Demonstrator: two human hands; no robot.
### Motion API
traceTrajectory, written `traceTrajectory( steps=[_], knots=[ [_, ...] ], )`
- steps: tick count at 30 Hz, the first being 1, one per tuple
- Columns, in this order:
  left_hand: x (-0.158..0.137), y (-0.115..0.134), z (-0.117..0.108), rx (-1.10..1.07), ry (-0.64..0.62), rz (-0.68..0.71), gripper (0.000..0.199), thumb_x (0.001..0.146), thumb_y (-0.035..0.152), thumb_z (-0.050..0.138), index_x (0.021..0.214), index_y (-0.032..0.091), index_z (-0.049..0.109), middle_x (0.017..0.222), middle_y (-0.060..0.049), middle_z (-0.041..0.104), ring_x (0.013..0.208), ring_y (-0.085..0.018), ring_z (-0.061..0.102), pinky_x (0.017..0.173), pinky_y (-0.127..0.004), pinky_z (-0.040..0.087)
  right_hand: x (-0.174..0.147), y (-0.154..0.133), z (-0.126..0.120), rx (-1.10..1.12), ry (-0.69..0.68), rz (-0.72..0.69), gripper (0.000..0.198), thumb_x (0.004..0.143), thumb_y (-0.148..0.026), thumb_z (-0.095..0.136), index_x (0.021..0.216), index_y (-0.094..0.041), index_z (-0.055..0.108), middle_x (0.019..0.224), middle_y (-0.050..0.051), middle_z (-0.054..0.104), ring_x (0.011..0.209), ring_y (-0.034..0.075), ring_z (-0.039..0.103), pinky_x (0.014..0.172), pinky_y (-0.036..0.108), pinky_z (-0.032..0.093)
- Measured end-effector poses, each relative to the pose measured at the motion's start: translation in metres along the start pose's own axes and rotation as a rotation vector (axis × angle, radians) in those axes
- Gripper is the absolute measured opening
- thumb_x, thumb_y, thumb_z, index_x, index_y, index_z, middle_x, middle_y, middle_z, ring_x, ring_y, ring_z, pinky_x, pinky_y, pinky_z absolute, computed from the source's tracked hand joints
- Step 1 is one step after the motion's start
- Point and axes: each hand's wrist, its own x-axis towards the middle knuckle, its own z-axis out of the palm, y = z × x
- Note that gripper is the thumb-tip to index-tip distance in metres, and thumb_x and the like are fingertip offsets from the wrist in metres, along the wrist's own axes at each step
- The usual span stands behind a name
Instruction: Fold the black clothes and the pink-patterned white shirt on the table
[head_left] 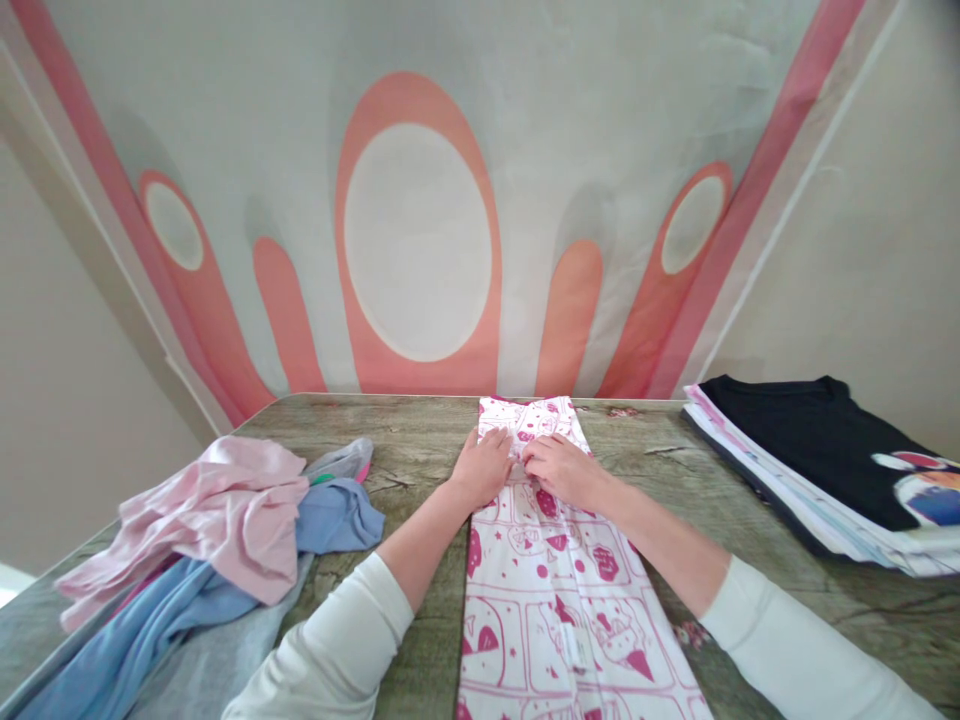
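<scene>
A white garment with a magenta cartoon print (551,590) lies lengthwise on the table in a long narrow strip, its sides folded in. Its far end reaches the table's back edge, and a small white label shows on its near part. On the left edge of its upper part my left hand (484,465) rests flat, fingers extended. Close beside it, my right hand (562,468) has its fingers bent and pressed together on the cloth, seemingly pinching it near the middle. The fingertips of the two hands almost meet.
To the left lies a loose heap of clothes, with a pink garment (225,510) over blue (341,515) and grey ones. A neat stack of folded shirts, topped by a black T-shirt (802,440), sits at the right. Behind the wood-patterned table (420,430) rises a printed backdrop (525,60).
</scene>
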Motion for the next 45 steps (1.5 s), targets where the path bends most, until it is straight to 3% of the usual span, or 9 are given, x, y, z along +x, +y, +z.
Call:
traceTrajectory(
  steps=[4,10,20,25,29,32,35,39,45],
  knots=[
    [-0.013,0.013,-0.006,-0.054,-0.026,0.09,0.039,0.09,0.017,0.03,0.128,0.016,0.041,0.137,-0.01,0.041,0.128,-0.018,0.033,0.106,-0.035,0.022,-0.004,0.0,0.001,0.054,0.034,0.018,0.014,0.081,-0.009,0.052,0.083,-0.016,0.064,0.1,0.005,0.059,0.099,0.019,0.048,0.086,0.035,0.035],
    [-0.028,0.016,0.001,-0.085,-0.049,0.066,0.046,0.095,0.034,0.022,0.137,0.015,0.027,0.144,-0.011,0.03,0.133,-0.021,0.024,0.105,-0.041,0.023,-0.011,-0.005,0.008,0.151,0.1,0.006,0.017,0.081,-0.009,0.053,0.084,-0.019,0.066,0.106,0.006,0.058,0.102,0.02,0.048,0.086,0.037,0.037],
    [-0.028,0.015,-0.001,-0.094,-0.083,0.055,0.052,0.095,0.039,0.018,0.14,0.014,0.024,0.147,-0.01,0.024,0.134,-0.022,0.021,0.106,-0.042,0.02,-0.025,-0.011,0.002,0.25,0.136,0.033,0.028,0.078,-0.003,0.05,0.093,-0.021,0.067,0.108,0.006,0.058,0.103,0.019,0.048,0.086,0.036,0.038],
    [-0.029,0.015,-0.001,-0.096,-0.075,0.053,0.053,0.094,0.039,0.022,0.14,0.014,0.023,0.146,-0.01,0.025,0.134,-0.022,0.021,0.106,-0.041,0.02,-0.022,-0.019,-0.004,0.109,0.128,-0.033,0.015,0.084,-0.014,0.052,0.087,-0.019,0.066,0.096,0.005,0.06,0.093,0.018,0.05,0.082,0.034,0.037],
    [-0.029,0.015,-0.002,-0.11,-0.065,0.077,0.051,0.095,0.038,0.021,0.14,0.014,0.024,0.146,-0.01,0.025,0.134,-0.021,0.022,0.106,-0.041,0.02,-0.019,-0.022,-0.006,-0.109,0.081,-0.168,0.019,0.089,-0.018,0.047,0.078,-0.017,0.063,0.084,0.005,0.061,0.086,0.018,0.05,0.079,0.035,0.036],
    [-0.028,0.015,-0.002,-0.118,-0.073,0.108,0.049,0.095,0.036,0.018,0.139,0.016,0.025,0.147,-0.009,0.024,0.135,-0.02,0.02,0.106,-0.041,0.02,-0.018,-0.023,-0.005,-0.154,0.058,-0.22,0.018,0.088,-0.016,0.048,0.075,-0.016,0.062,0.079,0.004,0.06,0.083,0.018,0.05,0.079,0.034,0.036],
    [-0.027,0.014,-0.001,-0.114,-0.085,0.107,0.049,0.095,0.037,0.018,0.14,0.017,0.024,0.147,-0.008,0.023,0.135,-0.02,0.019,0.107,-0.041,0.019,-0.018,-0.022,-0.004,-0.078,0.055,-0.174,0.016,0.086,-0.017,0.051,0.075,-0.017,0.062,0.079,0.004,0.061,0.083,0.018,0.05,0.078,0.033,0.036],
    [-0.026,0.014,-0.003,-0.107,-0.103,0.091,0.051,0.094,0.038,0.02,0.14,0.016,0.023,0.147,-0.008,0.023,0.135,-0.021,0.019,0.107,-0.042,0.019,-0.019,-0.021,-0.006,0.181,0.058,-0.066,0.011,0.079,-0.013,0.055,0.077,-0.019,0.064,0.081,0.002,0.062,0.084,0.016,0.053,0.079,0.031,0.037],
    [-0.025,0.016,-0.006,-0.118,-0.112,0.076,0.053,0.094,0.04,0.021,0.141,0.018,0.021,0.148,-0.008,0.022,0.135,-0.022,0.02,0.106,-0.043,0.02,-0.025,-0.023,-0.018,0.545,-0.01,-0.014,0.031,0.07,0.001,0.046,0.082,-0.018,0.067,0.086,0.002,0.064,0.081,0.013,0.056,0.077,0.027,0.043]
  ],
)
